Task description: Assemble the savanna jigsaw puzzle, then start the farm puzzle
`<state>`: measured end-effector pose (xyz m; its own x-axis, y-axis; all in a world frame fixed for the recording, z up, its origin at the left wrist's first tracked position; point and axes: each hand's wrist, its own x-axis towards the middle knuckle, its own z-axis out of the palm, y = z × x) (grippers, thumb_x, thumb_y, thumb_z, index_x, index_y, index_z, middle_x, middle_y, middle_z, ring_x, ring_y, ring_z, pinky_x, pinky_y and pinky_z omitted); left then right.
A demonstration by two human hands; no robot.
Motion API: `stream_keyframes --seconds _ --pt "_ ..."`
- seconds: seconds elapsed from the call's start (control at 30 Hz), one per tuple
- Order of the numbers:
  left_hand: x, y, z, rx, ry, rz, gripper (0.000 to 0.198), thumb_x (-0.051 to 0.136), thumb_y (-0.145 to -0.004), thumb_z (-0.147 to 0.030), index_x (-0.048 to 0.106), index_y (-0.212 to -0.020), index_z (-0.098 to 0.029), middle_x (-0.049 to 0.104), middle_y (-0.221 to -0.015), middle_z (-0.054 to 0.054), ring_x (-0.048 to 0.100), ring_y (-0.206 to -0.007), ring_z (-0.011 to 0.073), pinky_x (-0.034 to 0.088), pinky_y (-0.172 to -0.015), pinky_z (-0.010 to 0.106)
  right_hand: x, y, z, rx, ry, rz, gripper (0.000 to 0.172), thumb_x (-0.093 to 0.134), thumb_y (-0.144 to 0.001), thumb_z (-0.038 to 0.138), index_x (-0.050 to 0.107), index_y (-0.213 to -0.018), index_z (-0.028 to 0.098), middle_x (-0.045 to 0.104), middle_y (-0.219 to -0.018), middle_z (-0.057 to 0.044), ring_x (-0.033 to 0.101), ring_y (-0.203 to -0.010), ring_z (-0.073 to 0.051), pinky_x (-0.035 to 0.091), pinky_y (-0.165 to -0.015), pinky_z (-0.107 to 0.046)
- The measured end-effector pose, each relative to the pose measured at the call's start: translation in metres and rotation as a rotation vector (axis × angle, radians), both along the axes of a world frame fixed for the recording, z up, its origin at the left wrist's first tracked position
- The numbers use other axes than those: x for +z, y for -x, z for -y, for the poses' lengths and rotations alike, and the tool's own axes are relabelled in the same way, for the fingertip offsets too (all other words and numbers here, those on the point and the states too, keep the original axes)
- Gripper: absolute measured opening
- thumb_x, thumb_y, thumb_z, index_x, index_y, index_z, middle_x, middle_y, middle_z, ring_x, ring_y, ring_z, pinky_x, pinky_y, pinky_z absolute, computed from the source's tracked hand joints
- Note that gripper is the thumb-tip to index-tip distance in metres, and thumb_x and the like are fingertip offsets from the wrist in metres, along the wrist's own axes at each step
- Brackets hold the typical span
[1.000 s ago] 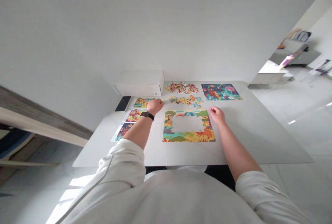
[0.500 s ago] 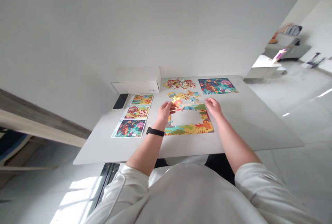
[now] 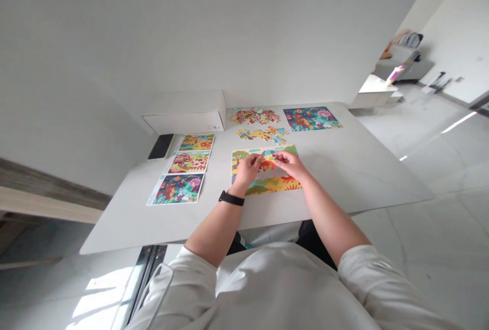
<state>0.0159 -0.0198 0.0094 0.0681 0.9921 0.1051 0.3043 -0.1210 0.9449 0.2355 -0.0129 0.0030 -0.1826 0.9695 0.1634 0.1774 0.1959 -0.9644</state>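
Observation:
A partly filled jigsaw puzzle [image 3: 275,186] with a jungle picture lies on the table in front of me. Over its bare grey middle, my left hand [image 3: 249,168] pinches a small orange-and-yellow puzzle piece [image 3: 267,165]. Close by on the right, my right hand [image 3: 291,162] has its fingertips closed on the same piece or one touching it; the fingers hide which. Beyond the puzzle lie loose yellow and blue puzzle pieces [image 3: 262,134], and behind those a heap of red and pink pieces [image 3: 255,115].
A finished dark-blue puzzle [image 3: 312,118] lies at the back right. On the left are three picture cards [image 3: 179,188] in a column, a phone [image 3: 161,146] and a long white box [image 3: 185,116] against the wall. The grey table [image 3: 367,172] has rounded corners.
My right hand has come inward from the puzzle's right edge to meet my left hand. The left hand has brought its piece down over the puzzle's middle. The view has shifted slightly.

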Motion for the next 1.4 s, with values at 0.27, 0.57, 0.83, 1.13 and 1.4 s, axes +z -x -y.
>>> stream_keyframes --seconds 0.27,0.57,0.83,1.13,1.4 --pt "-0.007 -0.004 -0.003 -0.069 0.023 0.175 0.04 0.076 -0.088 -0.05 0.073 -0.113 -0.018 0.075 -0.085 0.004 0.07 -0.072 0.017 0.058 -0.065 0.029 -0.005 -0.016 -0.008 -0.039 0.038 -0.005 0.05 0.085 -0.077 0.06 0.076 -0.107 0.021 0.073 -0.088 -0.002 0.065 -0.079 -0.018 0.053 -0.074 -0.03" --pt "-0.011 -0.006 -0.001 -0.132 -0.02 0.19 0.037 0.079 -0.082 -0.044 0.071 -0.108 -0.019 0.074 -0.083 0.003 0.068 -0.07 0.016 0.057 -0.068 0.03 0.007 -0.021 -0.002 0.015 -0.011 0.082 0.042 0.079 -0.085 0.051 0.075 -0.115 0.022 0.068 -0.087 0.0 0.064 -0.082 -0.017 0.053 -0.079 -0.03" --pt "-0.014 -0.013 0.008 -0.176 -0.173 -0.088 0.026 0.068 -0.093 -0.034 0.074 -0.114 -0.021 0.079 -0.1 0.007 0.074 -0.085 0.019 0.061 -0.079 0.033 0.013 -0.058 -0.004 0.064 0.093 0.263 0.034 0.082 -0.084 0.04 0.078 -0.111 0.02 0.069 -0.079 0.002 0.061 -0.071 -0.016 0.047 -0.069 -0.028" --pt "-0.001 -0.016 0.018 -0.349 -0.415 -0.386 0.024 0.075 -0.09 -0.024 0.078 -0.114 -0.024 0.076 -0.116 0.007 0.071 -0.115 0.0269 0.056 -0.11 0.045 0.011 -0.067 -0.004 0.007 0.152 0.466 0.028 0.082 -0.087 0.026 0.081 -0.114 0.019 0.078 -0.086 -0.002 0.069 -0.075 -0.016 0.051 -0.072 -0.026" --pt "-0.005 -0.018 0.021 -0.447 -0.441 -0.495 0.036 0.074 -0.093 -0.031 0.079 -0.129 -0.028 0.066 -0.146 0.011 0.061 -0.137 0.0323 0.047 -0.123 0.053 0.009 -0.064 -0.003 -0.029 0.061 0.551 0.021 0.084 -0.086 0.024 0.084 -0.107 0.022 0.079 -0.088 -0.002 0.07 -0.078 -0.018 0.052 -0.078 -0.029"
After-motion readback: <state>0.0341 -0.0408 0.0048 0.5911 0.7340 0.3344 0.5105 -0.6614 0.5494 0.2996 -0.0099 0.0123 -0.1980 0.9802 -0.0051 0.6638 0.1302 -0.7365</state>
